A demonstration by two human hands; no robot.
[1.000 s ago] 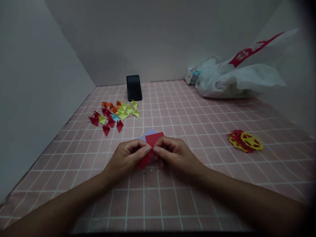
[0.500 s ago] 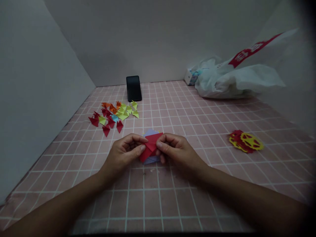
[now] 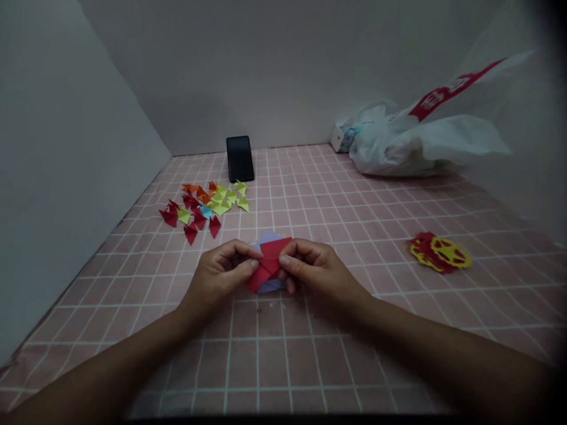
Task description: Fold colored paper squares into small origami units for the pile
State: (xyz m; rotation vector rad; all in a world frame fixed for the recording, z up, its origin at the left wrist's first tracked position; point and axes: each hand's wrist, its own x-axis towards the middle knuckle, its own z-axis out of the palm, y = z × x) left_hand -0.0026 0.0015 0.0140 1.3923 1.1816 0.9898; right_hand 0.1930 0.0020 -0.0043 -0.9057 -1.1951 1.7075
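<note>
Between my two hands is a partly folded sheet of red paper (image 3: 271, 260). My left hand (image 3: 224, 270) pinches its left side between thumb and fingers. At the right edge, my right hand (image 3: 312, 267) grips the same paper, thumb on the near face. Several light purple paper pieces (image 3: 268, 287) lie on the table beneath the red paper, partly covered by it and my fingers. Small folded paper figures (image 3: 217, 203) in red, orange, yellow-green and blue are grouped beyond my left hand.
A black phone (image 3: 240, 159) leans upright near the back wall. Red and yellow paper cutouts (image 3: 445, 254) lie to the right. At the back right rest a white plastic bag (image 3: 411, 144) and a small box (image 3: 340, 139). A pink checked cloth (image 3: 270, 369) covers the table.
The lower left part of the red paper has shifted slightly left, along with my left hand's fingertips. My right hand stays almost still.
</note>
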